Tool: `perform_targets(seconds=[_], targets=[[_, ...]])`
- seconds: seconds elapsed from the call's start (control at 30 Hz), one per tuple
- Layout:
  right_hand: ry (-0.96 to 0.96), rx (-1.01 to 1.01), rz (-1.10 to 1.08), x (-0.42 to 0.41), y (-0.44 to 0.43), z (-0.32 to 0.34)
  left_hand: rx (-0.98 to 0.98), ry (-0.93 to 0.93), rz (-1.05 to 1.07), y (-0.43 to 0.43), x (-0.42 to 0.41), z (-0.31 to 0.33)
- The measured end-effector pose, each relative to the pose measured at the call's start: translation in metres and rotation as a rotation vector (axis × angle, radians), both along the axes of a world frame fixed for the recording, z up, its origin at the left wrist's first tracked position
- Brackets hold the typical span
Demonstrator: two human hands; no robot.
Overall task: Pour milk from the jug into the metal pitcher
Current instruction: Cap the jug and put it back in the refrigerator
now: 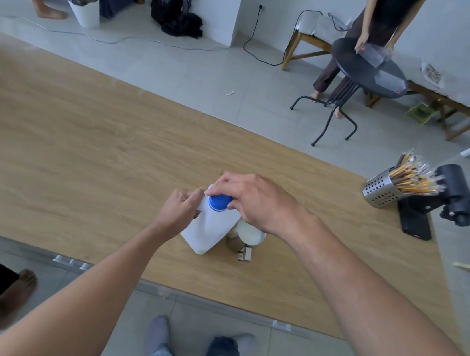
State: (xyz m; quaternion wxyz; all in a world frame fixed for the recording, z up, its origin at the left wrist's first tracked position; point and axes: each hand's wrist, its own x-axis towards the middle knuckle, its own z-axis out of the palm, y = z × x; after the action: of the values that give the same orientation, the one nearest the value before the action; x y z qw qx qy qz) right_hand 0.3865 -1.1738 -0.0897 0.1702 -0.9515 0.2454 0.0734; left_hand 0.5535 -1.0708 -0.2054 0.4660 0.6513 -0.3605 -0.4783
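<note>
A white plastic milk jug [208, 230] stands upright on the wooden table [83, 143], near its front edge. Its blue cap [218, 202] sits on the neck. My left hand [179, 211] grips the jug's upper left side. My right hand [257, 203] is above the jug with fingertips closed around the blue cap. Just right of the jug stands the metal pitcher [245, 237], holding white milk; my right wrist hides part of its rim.
A perforated steel holder full of pencils [388, 186] and a black device [449, 197] stand at the table's right end. Beyond the table are a black round side table [368, 67] with a person standing by it, a white bin [84, 4] and a wooden bench.
</note>
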Motion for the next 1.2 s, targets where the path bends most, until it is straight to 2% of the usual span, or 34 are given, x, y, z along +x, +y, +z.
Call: perform_targets(seconds=[0.27, 0.4, 0.77, 1.03, 1.2], targets=[[0.083, -0.137, -0.109, 0.005, 0.013, 0.005, -0.006, -0.04, 0.052, 0.003, -0.007, -0.003], [0.083, -0.135, -0.163, 0.004, 0.018, 0.002, 0.007, -0.012, 0.069, 0.003, -0.007, -0.006], [0.176, -0.379, -0.391, 0.024, 0.053, -0.012, 0.009, 0.001, 0.115, 0.007, -0.014, -0.016], [0.186, -0.323, -0.599, 0.044, 0.057, -0.022, -0.032, -0.045, 0.183, 0.014, -0.025, -0.016], [0.126, -0.28, -0.675, 0.039, 0.055, -0.03, -0.016, -0.033, 0.159, 0.012, -0.022, -0.015]])
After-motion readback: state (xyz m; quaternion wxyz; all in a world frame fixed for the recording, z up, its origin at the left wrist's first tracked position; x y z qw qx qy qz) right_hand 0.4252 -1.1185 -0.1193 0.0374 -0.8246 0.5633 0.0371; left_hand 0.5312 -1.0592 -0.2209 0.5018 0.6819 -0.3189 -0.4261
